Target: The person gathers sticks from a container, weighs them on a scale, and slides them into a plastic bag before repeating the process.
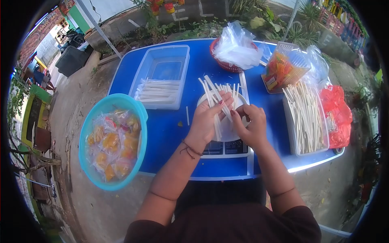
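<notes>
Several thin pale sticks lie across the palm of my left hand, its thumb pressed over them. Close beside it, my right hand has its fingers curled in against the thumb; what they pinch, if anything, is hidden. Both hands are above a round white plate on a kitchen scale with a dark button panel. More pale sticks show behind my fingers over the plate. To the right, a clear plastic box is packed with the same kind of sticks.
A turquoise basin of bagged orange and yellow food stands left. Behind it, a clear tub holds packed sticks. Plastic bags fill a red basket. A container of orange packets and a red bag sit right on the blue table.
</notes>
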The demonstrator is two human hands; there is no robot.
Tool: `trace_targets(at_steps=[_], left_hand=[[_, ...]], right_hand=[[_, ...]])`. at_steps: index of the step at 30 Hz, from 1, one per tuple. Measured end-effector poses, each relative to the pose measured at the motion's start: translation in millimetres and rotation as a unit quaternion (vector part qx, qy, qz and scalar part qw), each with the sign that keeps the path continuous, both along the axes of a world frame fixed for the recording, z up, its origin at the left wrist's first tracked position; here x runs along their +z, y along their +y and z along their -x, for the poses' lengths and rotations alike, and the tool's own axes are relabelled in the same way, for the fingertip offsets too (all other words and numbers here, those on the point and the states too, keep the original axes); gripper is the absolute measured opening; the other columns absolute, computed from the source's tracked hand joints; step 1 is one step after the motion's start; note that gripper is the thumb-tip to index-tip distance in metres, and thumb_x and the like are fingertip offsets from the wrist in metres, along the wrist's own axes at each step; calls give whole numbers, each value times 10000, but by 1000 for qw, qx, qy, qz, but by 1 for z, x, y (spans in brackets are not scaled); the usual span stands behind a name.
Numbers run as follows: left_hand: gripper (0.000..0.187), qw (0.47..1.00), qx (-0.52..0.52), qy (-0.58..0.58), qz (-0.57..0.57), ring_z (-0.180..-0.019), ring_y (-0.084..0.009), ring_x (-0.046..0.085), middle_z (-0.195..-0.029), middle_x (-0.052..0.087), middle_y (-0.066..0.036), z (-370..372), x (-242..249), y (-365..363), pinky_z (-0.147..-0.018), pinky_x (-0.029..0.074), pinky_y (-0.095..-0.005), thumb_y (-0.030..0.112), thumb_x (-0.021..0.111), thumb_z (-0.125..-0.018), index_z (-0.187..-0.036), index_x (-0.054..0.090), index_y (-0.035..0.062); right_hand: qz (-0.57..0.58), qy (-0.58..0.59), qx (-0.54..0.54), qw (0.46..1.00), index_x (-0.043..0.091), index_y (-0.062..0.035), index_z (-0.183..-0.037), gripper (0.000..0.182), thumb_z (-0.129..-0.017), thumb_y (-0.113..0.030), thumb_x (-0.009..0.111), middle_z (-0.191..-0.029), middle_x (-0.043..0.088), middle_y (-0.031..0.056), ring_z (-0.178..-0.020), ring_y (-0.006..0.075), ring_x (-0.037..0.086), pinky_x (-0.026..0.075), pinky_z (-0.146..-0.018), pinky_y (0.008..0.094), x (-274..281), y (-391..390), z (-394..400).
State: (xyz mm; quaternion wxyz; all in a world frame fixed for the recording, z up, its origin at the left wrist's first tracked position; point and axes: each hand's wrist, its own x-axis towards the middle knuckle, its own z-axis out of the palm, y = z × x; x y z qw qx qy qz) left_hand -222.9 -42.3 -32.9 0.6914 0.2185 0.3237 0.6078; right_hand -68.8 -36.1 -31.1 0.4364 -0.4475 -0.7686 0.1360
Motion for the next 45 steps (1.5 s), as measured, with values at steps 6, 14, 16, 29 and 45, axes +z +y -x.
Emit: trace_targets(at_steps=[6, 14, 16, 29, 45], left_hand=[[387, 999, -32, 16, -8, -1247, -251, 548, -1340, 545, -187, -2, -3, 0, -1031, 485, -327, 21, 505, -977, -1353, 439, -41], [322, 999, -30, -43, 9, -1189, -230, 581, -1303, 563, -157, 0, -3, 0, -996, 511, -335, 80, 453, -1010, -1313, 470, -28], [302, 997, -19, -75, 31, -1064, -188, 603, -1213, 586, -119, 0, -4, 1, -911, 524, -304, 111, 441, -1022, -1296, 484, -9], [238, 982, -61, -181, -2, -601, -49, 341, -792, 424, 30, 16, -1, 2, -524, 294, -198, 263, 424, -1052, -1104, 537, 60], [355, 980, -57, 133, -137, -1091, -112, 507, -1281, 518, -32, -81, 38, -25, -982, 436, -304, 288, 417, -1052, -1310, 500, 59]], right_hand=[[49, 21, 14, 998, 617, -73, -698, 126, -779, -131, 694, -635, 621, 26, -600, 206, 551, 331, -642, 358, 2, -1, 0], [3, 0, 26, 1000, 615, -83, -687, 113, -759, -114, 696, -633, 617, 22, -603, 209, 556, 333, -641, 359, 4, -2, -1], [-26, -22, 49, 998, 616, -92, -721, 93, -750, -119, 700, -642, 601, 15, -617, 209, 557, 333, -640, 355, -2, 0, -1], [-141, -19, 211, 967, 593, -88, -860, 394, -646, -290, 855, -780, 574, 60, -740, 253, 585, 457, -649, 371, -2, -2, 2], [52, 256, 68, 963, 628, 22, -1131, 245, -886, 16, 622, -939, 662, 149, -826, 247, 687, 563, -735, 326, 23, -45, -41]])
